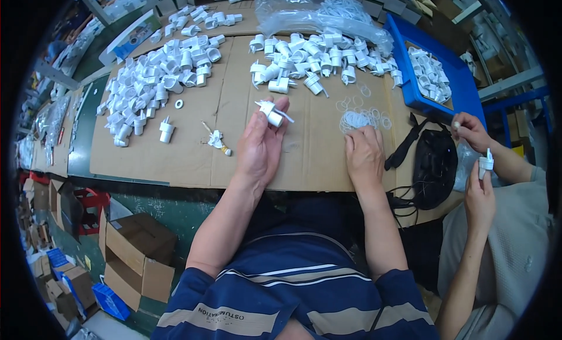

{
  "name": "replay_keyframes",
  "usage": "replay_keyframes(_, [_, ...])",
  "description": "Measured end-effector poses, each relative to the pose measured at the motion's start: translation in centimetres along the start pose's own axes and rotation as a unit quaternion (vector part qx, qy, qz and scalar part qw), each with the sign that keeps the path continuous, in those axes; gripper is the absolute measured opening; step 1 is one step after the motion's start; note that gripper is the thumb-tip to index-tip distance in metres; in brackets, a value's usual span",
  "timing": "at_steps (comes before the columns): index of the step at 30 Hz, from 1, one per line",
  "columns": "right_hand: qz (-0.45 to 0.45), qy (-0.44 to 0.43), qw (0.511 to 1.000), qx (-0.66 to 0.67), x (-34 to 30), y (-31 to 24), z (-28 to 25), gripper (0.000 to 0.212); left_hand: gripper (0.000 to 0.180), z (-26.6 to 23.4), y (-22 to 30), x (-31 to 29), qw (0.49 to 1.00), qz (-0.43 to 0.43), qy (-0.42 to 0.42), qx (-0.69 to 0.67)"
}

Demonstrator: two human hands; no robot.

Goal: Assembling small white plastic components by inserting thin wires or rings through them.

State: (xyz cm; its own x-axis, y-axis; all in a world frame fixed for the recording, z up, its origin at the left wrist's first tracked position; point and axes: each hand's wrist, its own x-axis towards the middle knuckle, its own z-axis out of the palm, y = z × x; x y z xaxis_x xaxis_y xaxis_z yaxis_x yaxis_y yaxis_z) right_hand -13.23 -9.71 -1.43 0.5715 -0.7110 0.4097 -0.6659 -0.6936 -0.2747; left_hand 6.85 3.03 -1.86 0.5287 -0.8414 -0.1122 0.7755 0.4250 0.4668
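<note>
My left hand is closed round a white plastic fitting with a thin spout, held above the cardboard-covered table. My right hand rests at the near edge of a pile of thin white rings. Its fingers are curled together with the tips against the pile, and whatever they pinch is hidden. Several loose rings lie spread just beyond. Farther back is a heap of white fittings with spouts. To the left sits a large heap of white plastic caps, with one lone spouted fitting near it.
A blue bin of white parts stands at the back right, beside a clear plastic bag. A black bag lies on the right. There a co-worker's hand holds another white fitting. Open cardboard boxes stand on the floor, lower left.
</note>
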Motion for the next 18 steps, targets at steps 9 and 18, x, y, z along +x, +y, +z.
replay_keyframes(9, [0.151, -0.013, 0.936, 0.319, 1.3, -2.0, -1.8, 0.011, 0.05, 0.0, 2.2, -1.0, 0.985, 0.057, -0.003, 0.164])
replay_keyframes(18, [0.156, -0.143, 0.83, 0.516, 0.6, -7.7, -4.9, 0.007, 0.053, 0.5, 0.4, -5.1, 0.946, -0.028, -0.07, 0.314])
